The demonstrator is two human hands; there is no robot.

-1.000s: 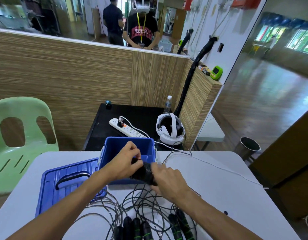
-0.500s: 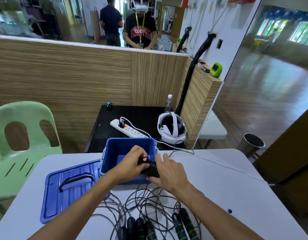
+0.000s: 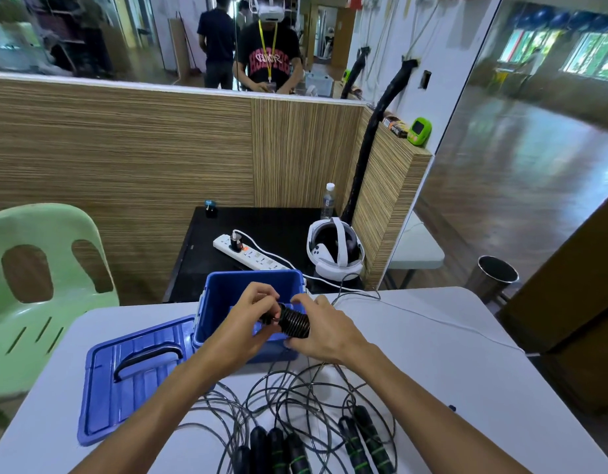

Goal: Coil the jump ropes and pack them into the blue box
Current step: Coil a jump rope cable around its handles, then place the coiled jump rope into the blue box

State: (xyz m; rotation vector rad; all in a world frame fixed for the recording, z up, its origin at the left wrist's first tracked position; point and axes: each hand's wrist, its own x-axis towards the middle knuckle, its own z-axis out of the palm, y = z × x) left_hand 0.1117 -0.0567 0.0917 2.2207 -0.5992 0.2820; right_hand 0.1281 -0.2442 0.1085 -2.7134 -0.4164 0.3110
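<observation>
A tightly coiled black jump rope [image 3: 293,322] sits between both hands, over the front rim of the open blue box [image 3: 227,285]. My left hand [image 3: 249,319] pinches its left end. My right hand [image 3: 324,331] cups the coil from the right and below. Loose jump ropes [image 3: 295,398] lie tangled on the white table in front of the box, with several black handles with green bands [image 3: 288,449] at the near edge. I cannot see what lies inside the box behind my hands.
The blue lid [image 3: 131,378] lies flat to the left of the box. A white cable [image 3: 432,318] runs across the table to the right. Beyond are a black side table with a power strip [image 3: 247,253] and headset [image 3: 335,249], a green chair [image 3: 39,278], and a bin [image 3: 494,278].
Both hands have risen and moved forward with the coil, from just in front of the box to over its front rim. The coil looks tighter and more visible now.
</observation>
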